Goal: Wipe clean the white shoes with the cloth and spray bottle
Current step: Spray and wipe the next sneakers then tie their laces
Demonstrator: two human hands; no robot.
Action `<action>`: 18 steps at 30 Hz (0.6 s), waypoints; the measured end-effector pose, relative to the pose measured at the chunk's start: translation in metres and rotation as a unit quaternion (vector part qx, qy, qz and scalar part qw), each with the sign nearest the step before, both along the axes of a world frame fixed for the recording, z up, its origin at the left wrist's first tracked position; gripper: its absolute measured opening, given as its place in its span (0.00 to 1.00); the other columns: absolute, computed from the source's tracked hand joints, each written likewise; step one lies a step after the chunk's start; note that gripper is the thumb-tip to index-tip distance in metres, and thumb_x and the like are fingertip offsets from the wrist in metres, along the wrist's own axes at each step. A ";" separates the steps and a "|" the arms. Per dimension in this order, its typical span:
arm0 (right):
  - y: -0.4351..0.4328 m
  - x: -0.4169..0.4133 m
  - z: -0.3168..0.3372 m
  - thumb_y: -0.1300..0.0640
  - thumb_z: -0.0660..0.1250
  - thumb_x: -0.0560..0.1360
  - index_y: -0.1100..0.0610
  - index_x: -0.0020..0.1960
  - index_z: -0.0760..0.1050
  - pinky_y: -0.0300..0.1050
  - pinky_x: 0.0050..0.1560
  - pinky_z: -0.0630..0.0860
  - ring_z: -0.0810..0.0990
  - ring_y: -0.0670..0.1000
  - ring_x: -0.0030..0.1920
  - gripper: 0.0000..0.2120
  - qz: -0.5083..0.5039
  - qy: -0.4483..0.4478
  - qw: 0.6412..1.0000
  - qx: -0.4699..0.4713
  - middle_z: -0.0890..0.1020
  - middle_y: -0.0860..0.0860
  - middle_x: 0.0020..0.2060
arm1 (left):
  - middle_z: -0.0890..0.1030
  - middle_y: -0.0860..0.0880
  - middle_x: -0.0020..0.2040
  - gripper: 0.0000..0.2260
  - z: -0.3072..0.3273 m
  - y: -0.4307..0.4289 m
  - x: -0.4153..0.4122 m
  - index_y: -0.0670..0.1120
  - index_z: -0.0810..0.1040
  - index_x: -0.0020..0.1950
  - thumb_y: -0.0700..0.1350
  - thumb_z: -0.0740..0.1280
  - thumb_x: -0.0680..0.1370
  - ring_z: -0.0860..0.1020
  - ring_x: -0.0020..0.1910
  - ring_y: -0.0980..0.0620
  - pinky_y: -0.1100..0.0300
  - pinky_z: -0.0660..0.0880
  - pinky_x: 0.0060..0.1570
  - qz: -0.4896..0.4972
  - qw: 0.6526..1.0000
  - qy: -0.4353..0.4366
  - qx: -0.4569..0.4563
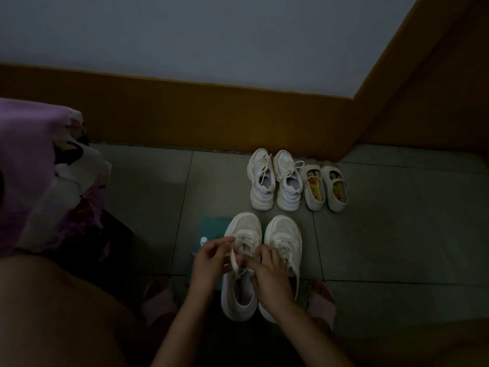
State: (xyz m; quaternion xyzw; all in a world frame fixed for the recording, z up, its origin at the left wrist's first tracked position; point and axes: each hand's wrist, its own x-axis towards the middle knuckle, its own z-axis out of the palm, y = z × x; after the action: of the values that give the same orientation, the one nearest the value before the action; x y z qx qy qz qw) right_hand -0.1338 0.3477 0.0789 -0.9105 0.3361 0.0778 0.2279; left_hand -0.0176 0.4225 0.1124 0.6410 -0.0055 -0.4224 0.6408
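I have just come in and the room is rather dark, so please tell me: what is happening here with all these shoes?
A person bends over a pair of white sneakers on the tiled floor. The left hand and the right hand both work at the laces of the left sneaker; the left pinches a lace end. A teal cloth and a spray bottle lie beside it, untouched. Two more pairs wait nearer the wall.

Purple floral bedding [39,165] left; pink slippers [158,300] on grey tiles [397,234].

left hand [211,256]: fingers pinched | right hand [267,263]: fingers curled, palm down
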 end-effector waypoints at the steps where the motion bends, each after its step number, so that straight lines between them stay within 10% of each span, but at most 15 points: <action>1: -0.001 0.001 -0.003 0.48 0.49 0.72 0.43 0.62 0.70 0.51 0.63 0.67 0.64 0.55 0.65 0.21 0.000 0.006 1.000 -0.006 0.66 0.50 0.64 | 0.80 0.44 0.40 0.08 0.002 0.001 0.000 0.38 0.77 0.53 0.35 0.58 0.79 0.81 0.30 0.59 0.68 0.75 0.28 -0.002 1.000 0.014 -0.010; 6: -0.010 0.003 0.004 0.58 0.64 0.72 0.50 0.49 0.74 0.43 0.54 0.69 0.66 0.50 0.58 0.07 -0.079 -0.145 0.986 0.021 0.70 0.47 0.56 | 0.83 0.46 0.46 0.11 0.003 0.005 0.004 0.43 0.78 0.52 0.32 0.59 0.78 0.83 0.39 0.56 0.65 0.79 0.38 -0.030 0.998 0.025 -0.039; 10: -0.032 0.007 0.021 0.61 0.63 0.76 0.56 0.42 0.72 0.41 0.43 0.68 0.73 0.46 0.41 0.05 -0.260 -0.275 0.906 0.190 0.73 0.50 0.40 | 0.85 0.49 0.43 0.13 0.002 -0.005 0.012 0.42 0.79 0.52 0.28 0.63 0.74 0.82 0.44 0.53 0.64 0.79 0.46 -0.060 0.995 -0.030 -0.074; 18: -0.067 0.023 0.060 0.57 0.60 0.79 0.61 0.34 0.73 0.40 0.26 0.69 0.70 0.46 0.23 0.17 -0.380 -0.348 0.805 0.295 0.73 0.54 0.26 | 0.76 0.49 0.27 0.11 0.014 -0.034 0.024 0.43 0.76 0.33 0.40 0.67 0.76 0.74 0.26 0.57 0.66 0.72 0.31 -0.048 0.984 -0.161 0.059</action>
State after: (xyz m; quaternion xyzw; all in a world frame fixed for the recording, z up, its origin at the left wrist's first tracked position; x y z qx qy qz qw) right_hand -0.1107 0.2803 0.1392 -0.5645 0.5145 -0.2416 0.5985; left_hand 0.0067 0.3885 0.1263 0.7361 -0.1147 -0.3437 0.5718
